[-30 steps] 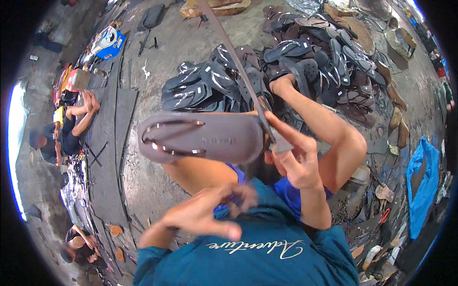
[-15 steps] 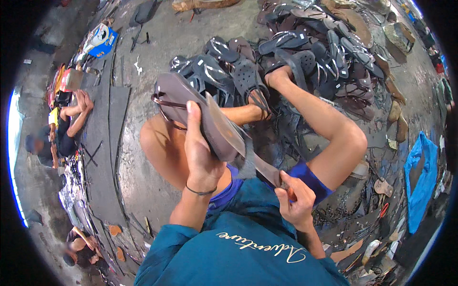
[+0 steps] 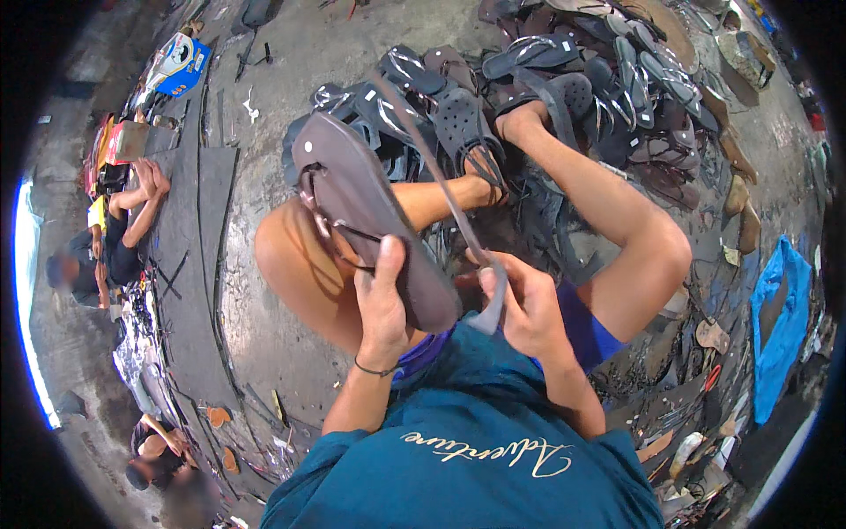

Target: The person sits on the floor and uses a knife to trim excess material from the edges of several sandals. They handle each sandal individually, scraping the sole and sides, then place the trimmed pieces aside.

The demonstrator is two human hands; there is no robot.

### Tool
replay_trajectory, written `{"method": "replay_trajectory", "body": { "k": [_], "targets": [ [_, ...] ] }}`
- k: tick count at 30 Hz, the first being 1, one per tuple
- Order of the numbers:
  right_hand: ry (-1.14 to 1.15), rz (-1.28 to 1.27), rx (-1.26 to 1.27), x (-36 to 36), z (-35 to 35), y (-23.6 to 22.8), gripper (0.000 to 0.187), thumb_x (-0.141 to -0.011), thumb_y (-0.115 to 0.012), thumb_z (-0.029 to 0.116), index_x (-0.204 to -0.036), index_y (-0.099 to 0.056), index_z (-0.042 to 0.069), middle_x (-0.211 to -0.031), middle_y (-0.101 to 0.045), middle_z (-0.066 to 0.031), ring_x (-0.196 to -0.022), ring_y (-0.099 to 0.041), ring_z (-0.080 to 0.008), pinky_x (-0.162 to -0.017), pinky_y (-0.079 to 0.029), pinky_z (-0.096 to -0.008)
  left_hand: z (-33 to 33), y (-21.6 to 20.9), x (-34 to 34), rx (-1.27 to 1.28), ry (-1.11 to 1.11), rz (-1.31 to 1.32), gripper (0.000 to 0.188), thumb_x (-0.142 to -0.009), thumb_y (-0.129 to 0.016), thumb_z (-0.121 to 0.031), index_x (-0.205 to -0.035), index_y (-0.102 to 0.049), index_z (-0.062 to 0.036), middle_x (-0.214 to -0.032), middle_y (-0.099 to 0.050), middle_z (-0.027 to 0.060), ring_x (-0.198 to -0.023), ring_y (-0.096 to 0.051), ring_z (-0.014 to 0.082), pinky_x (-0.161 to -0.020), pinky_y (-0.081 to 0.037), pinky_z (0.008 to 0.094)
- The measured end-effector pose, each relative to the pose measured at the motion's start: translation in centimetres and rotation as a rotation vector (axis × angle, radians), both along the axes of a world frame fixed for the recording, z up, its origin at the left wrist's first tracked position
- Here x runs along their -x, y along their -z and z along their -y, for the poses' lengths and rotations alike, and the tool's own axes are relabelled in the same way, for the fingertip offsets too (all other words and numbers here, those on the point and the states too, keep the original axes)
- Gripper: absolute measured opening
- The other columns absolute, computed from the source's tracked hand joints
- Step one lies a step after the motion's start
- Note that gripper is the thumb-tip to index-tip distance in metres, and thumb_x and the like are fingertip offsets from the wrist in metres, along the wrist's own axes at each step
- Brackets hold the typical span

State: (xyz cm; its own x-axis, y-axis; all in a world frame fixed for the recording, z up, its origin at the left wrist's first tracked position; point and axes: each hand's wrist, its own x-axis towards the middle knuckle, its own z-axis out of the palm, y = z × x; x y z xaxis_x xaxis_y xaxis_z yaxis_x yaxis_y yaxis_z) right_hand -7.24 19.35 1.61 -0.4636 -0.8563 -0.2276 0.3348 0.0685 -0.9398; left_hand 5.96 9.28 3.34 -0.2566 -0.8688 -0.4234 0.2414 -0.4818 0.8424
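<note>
My left hand point(image 3: 381, 309) grips a dark brown flip-flop point(image 3: 370, 189) near its heel, thumb on the footbed and fingers hidden beneath. Its footbed faces up, with a glossy brown strap and a pale round dot near the toe. In my right hand point(image 3: 524, 304), closed, is a long thin knife point(image 3: 432, 163), its blade nearly edge-on and angled up toward the far left. Its handle is hidden by the fingers. A grey strip of rubber point(image 3: 489, 309) hangs curled at the same hand. The blade stands apart from the flip-flop, to its right.
A large heap of dark sandals point(image 3: 608, 97) lies beyond my feet. Dark flat sheets point(image 3: 181, 264) cover the floor at left, where other people point(image 3: 119, 238) sit. A blue-and-white box point(image 3: 181, 66) stands far left. At right lie blue cloth point(image 3: 782, 326), orange-handled scissors point(image 3: 712, 377) and scraps.
The flip-flop has turned so its footbed faces up more fully. The knife has come away from the sole's edge and swung upright, and my right hand has moved up and left.
</note>
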Motion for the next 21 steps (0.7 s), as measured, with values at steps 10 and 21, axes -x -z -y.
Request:
{"method": "replay_trajectory", "body": {
  "k": [10, 21],
  "targets": [
    [0.315, 0.045, 0.126, 14.4, 7.0, -6.3, 0.039, -0.083, -0.073, 0.046, -0.091, -0.060, 0.009, -0.070, -0.055, -0.0013, -0.053, -0.053, -0.0095, -0.042, -0.040, -0.0237, 9.5, -0.6, 8.7, 0.255, 0.697, 0.042, 0.039, -0.101, -0.052, -0.034, -0.118, -0.054, 0.0007, -0.105, -0.064, 0.0075, -0.088, -0.057, 0.0087, -0.078, -0.049, 0.0250],
    [1.169, 0.031, -0.005, 23.2, -17.9, 0.1, 0.034, -0.100, -0.046, 0.042, -0.107, -0.051, 0.009, -0.098, -0.063, -0.0065, -0.071, -0.057, -0.0160, -0.062, -0.049, -0.0329, 24.3, 6.4, 15.4, 1.033, 1.125, 0.907, 0.036, -0.090, -0.068, -0.030, -0.106, -0.063, 0.0015, -0.099, -0.070, 0.0133, -0.093, -0.067, 0.0214, -0.083, -0.051, 0.0335]
  ]
}}
